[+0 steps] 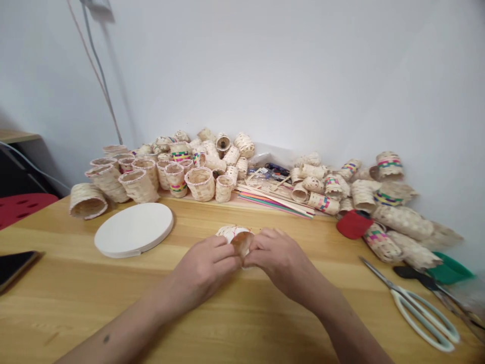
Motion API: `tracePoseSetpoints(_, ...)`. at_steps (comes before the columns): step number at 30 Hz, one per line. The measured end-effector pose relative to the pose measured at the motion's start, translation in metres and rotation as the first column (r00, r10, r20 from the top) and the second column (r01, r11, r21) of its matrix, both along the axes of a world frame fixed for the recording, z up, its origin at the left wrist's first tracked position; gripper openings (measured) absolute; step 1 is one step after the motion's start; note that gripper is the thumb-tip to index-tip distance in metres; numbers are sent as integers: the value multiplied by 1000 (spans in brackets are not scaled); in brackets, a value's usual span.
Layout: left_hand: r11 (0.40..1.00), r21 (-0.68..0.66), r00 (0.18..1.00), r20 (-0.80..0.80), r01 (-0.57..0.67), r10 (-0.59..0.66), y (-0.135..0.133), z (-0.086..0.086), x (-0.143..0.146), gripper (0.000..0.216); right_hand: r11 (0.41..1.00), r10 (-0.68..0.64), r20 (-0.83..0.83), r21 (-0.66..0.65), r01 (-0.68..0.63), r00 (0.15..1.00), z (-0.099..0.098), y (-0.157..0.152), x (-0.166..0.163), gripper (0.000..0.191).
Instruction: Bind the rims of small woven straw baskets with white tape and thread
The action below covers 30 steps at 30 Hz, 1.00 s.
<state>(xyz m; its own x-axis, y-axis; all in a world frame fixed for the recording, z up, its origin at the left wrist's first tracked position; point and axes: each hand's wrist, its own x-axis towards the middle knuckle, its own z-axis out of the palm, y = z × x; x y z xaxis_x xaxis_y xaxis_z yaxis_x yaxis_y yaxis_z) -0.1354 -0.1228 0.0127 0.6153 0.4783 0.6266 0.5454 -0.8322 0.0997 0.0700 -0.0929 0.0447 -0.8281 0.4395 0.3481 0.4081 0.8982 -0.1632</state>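
Left hand (200, 270) and right hand (282, 255) grip a small woven basket (227, 233) from either side, their fingers meeting at its front, close above the bench (68, 293). Whether the basket touches the wood is hidden. Red thread (235, 231) crosses its pale weave. A round white board (132, 230) lies near the left hand, and scissors (379, 275) with pale handles lie well to the right. Behind them, a heap of woven baskets (200, 183), some with coloured bands, spreads along the wall around flat coloured strips (273, 203). A phone (15, 268) lies at the bench's left edge.
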Motion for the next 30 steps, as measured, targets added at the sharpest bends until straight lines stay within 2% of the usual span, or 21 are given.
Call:
tracePoseSetpoints(3,997,-82,998,66,-7,13,-1,3,-1,14,996,-15,-98,-93,6,995,4,0,4,18)
tracePoseSetpoints(7,987,-149,990,133,57,-37,-3,3,-1,13,981,-106,-179,-181,74,978,8,0,6,10)
tracePoseSetpoints(14,982,-189,993,120,28,-5,-4,-5,1,16,982,-110,-102,-165,92,989,-1,-5,-4,14)
tracePoseSetpoints(18,975,-219,968,239,-19,72,-2,-4,1,14,991,-127,-205,-72,114,970,-2,-4,-5,9)
tracePoseSetpoints(22,914,-398,885,396,-73,243,2,-1,1,15,980,-101,-367,123,156,925,-1,1,-3,19)
tracePoseSetpoints(26,831,-557,801,498,3,331,3,2,2,15,972,-41,-329,207,114,943,-7,1,-7,15)
tracePoseSetpoints(30,782,-612,757,563,113,332,1,2,5,12,964,6,-298,255,73,955,-13,0,-13,17)
